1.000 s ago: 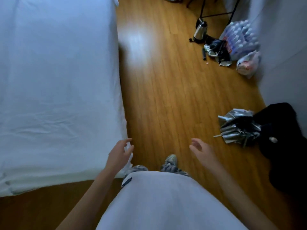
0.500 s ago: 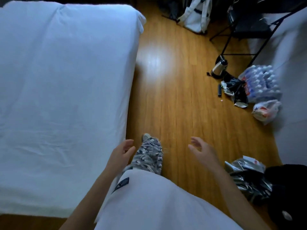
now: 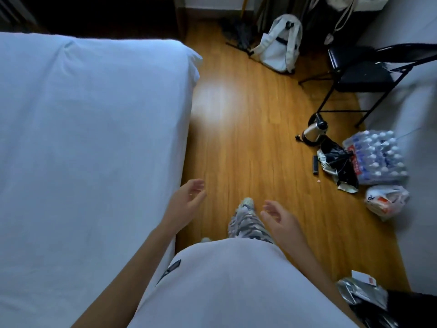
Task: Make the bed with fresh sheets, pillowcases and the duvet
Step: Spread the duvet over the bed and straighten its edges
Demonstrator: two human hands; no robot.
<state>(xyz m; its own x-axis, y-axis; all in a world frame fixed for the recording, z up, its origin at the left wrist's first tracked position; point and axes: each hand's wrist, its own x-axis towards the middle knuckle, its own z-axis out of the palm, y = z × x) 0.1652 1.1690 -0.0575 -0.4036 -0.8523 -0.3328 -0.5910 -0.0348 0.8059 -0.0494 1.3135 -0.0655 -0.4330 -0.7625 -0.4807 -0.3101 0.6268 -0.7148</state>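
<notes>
A bed (image 3: 89,138) covered with a smooth white sheet fills the left half of the view, its far right corner tucked. My left hand (image 3: 186,200) hovers beside the bed's right edge, fingers apart, holding nothing. My right hand (image 3: 276,215) is out over the wooden floor, also open and empty, just right of my patterned trouser leg. No pillows, pillowcases or duvet are in view.
A strip of wooden floor (image 3: 241,129) runs along the bed. At the right lie a kettle (image 3: 313,131), a pack of water bottles (image 3: 376,159), plastic bags (image 3: 385,201) and a black folding chair (image 3: 369,74). A white backpack (image 3: 279,45) stands at the far end.
I have walked forward along the bed's right side, so the far corner, backpack and chair have come into view. My left hand has left the sheet's near corner; both hands stay empty.
</notes>
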